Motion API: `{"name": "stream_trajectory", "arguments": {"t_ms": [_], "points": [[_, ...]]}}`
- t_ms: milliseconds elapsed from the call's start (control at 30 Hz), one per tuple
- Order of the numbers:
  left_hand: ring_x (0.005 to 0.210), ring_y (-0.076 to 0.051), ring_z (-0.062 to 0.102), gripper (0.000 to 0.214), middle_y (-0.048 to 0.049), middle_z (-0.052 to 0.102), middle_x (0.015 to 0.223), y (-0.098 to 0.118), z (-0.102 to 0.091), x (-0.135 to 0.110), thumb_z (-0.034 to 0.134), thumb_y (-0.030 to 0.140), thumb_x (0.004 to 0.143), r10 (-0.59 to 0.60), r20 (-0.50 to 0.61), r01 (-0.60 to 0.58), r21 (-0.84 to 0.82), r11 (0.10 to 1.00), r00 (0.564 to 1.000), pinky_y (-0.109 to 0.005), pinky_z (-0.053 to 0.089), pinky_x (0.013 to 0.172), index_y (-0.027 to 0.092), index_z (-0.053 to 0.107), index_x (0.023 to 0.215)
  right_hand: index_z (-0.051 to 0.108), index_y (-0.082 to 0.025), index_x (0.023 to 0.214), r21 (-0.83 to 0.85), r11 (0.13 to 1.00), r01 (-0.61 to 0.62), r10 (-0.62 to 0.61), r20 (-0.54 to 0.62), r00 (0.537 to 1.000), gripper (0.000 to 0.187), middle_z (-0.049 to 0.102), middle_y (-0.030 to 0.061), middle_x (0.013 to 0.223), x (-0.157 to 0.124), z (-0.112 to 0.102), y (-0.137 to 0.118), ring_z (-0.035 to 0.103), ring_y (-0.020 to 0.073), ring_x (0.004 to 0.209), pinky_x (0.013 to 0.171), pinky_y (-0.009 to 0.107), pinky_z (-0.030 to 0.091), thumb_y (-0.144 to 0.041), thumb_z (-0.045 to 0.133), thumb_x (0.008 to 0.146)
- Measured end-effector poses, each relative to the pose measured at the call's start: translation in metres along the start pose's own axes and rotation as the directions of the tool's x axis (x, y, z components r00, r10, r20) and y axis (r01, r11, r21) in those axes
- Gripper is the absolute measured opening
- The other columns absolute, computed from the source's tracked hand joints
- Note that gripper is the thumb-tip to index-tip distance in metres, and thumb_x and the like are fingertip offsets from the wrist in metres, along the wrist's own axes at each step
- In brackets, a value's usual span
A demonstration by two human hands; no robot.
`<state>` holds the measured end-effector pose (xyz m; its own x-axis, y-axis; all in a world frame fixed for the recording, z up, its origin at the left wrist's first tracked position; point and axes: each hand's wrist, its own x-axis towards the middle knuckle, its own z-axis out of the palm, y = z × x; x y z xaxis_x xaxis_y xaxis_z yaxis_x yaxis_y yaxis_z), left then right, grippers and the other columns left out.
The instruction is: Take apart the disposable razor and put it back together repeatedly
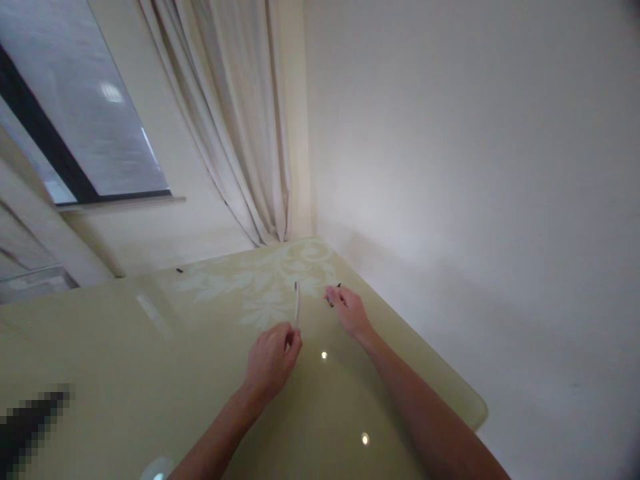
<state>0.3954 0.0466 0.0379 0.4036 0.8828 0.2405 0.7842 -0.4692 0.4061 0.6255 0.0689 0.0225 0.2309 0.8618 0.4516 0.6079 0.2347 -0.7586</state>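
Left hand (273, 357) pinches a slim white stick (298, 308).

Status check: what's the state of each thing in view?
Left hand: closed on slim white stick.
Slim white stick: held, pointing forward.
Right hand: bent at small dark item, grip unclear.
Loose dark piece: lying on the table, far side.
Corner curtain: gathered, hanging in folds.
Window: cannot tell whether open.
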Motion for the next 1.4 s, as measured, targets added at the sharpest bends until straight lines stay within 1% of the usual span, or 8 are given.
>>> {"name": "stream_trajectory", "arguments": {"t_ms": [133, 333, 467, 600, 833, 967, 1133, 1400], "points": [[0.079, -0.021, 0.064, 0.040, -0.0056, 0.070, 0.082, 0.026, 0.016, 0.034, 0.041, 0.040, 0.104, 0.117, -0.011, -0.117, -0.152, 0.981, 0.993, -0.030, 0.038, 0.072, 0.020, 0.065, 0.079, 0.073, -0.018, 0.084, 0.313, 0.949, -0.033, -0.023, 0.173, 0.985, 0.045, 0.065, 0.0015, 0.072, -0.006, 0.011, -0.015, 0.059, 0.0178, 0.070, 0.067, 0.028, 0.044, -0.057, 0.056, 0.098], [0.088, -0.023, 0.070, 0.038, -0.0099, 0.076, 0.095, 0.027, 0.053, 0.081, 0.049, 0.041, 0.101, -0.007, 0.042, 0.016, -0.215, 0.976, 0.999, -0.032, 0.048, 0.080, 0.017, 0.078, 0.099, 0.060, -0.020, 0.074, 0.405, 0.905, -0.131, 0.208, -0.150, 0.967, 0.041, 0.056, -0.0006, 0.066, 0.003, 0.001, -0.008, 0.053, 0.0169, 0.064, 0.061, 0.028, 0.040, -0.055, 0.054, 0.095], [0.118, -0.035, 0.063, 0.044, -0.0149, 0.071, 0.124, 0.028, 0.071, 0.096, 0.073, 0.038, 0.084, -0.100, 0.002, 0.099, -0.162, 0.982, 0.995, -0.046, 0.045, 0.098, 0.022, 0.075, 0.125, 0.062, -0.020, 0.072, 0.468, 0.872, -0.140, 0.233, -0.145, 0.962, 0.042, 0.055, -0.0015, 0.064, 0.004, 0.000, -0.009, 0.051, 0.0165, 0.063, 0.061, 0.028, 0.037, -0.057, 0.058, 0.091], [0.118, -0.039, 0.061, 0.030, -0.0129, 0.072, 0.118, 0.032, 0.076, 0.101, 0.076, 0.042, 0.082, -0.113, -0.027, 0.107, -0.157, 0.982, 0.993, -0.053, 0.045, 0.099, 0.026, 0.081, 0.106, 0.064, -0.019, 0.072, 0.488, 0.861, -0.143, 0.230, -0.121, 0.966, 0.041, 0.052, -0.0026, 0.062, 0.003, 0.001, -0.010, 0.049, 0.0161, 0.062, 0.060, 0.028, 0.035, -0.057, 0.060, 0.089], [0.110, -0.027, 0.063, 0.029, -0.0096, 0.068, 0.114, 0.004, 0.041, 0.059, 0.077, 0.035, 0.085, 0.047, -0.198, -0.088, -0.203, 0.975, 0.979, -0.043, 0.051, 0.099, 0.020, 0.072, 0.109, 0.054, -0.022, 0.077, 0.552, 0.789, -0.269, 0.266, 0.088, 0.960, 0.044, 0.045, -0.0070, 0.061, -0.005, 0.012, -0.013, 0.040, 0.0118, 0.052, 0.051, 0.025, 0.029, -0.064, 0.063, 0.087], [0.106, -0.027, 0.063, 0.030, -0.0091, 0.067, 0.111, -0.018, 0.007, 0.013, 0.076, 0.036, 0.088, 0.257, -0.469, -0.346, -0.112, 0.931, 0.845, -0.044, 0.053, 0.095, 0.022, 0.069, 0.114, 0.063, -0.020, 0.090, 0.565, 0.705, -0.430, 0.254, 0.365, 0.896, 0.043, 0.035, -0.0109, 0.055, -0.023, 0.023, -0.036, 0.028, 0.0097, 0.047, 0.046, 0.025, 0.020, -0.063, 0.068, 0.085], [0.103, -0.027, 0.065, 0.030, -0.0085, 0.067, 0.109, -0.026, -0.013, -0.017, 0.078, 0.032, 0.088, 0.298, -0.530, -0.366, -0.026, 0.930, 0.794, -0.043, 0.054, 0.093, 0.023, 0.068, 0.115, 0.066, -0.018, 0.078, 0.546, 0.668, -0.506, 0.198, 0.525, 0.828, 0.038, 0.035, -0.0100, 0.051, -0.046, 0.028, -0.067, 0.026, 0.0089, 0.048, 0.047, 0.026, 0.017, -0.054, 0.075, 0.082], [0.092, -0.022, 0.066, 0.043, -0.0084, 0.069, 0.116, -0.022, -0.017, -0.016, 0.081, 0.041, 0.087, 0.214, -0.346, -0.336, -0.348, 0.875, 0.914, -0.035, 0.057, 0.079, 0.026, 0.069, 0.125, 0.065, -0.017, 0.076, 0.519, 0.725, -0.452, 0.194, 0.476, 0.858, 0.035, 0.046, -0.0057, 0.062, -0.050, 0.025, -0.067, 0.031, 0.0086, 0.053, 0.049, 0.025, 0.021, -0.050, 0.078, 0.079]]}}
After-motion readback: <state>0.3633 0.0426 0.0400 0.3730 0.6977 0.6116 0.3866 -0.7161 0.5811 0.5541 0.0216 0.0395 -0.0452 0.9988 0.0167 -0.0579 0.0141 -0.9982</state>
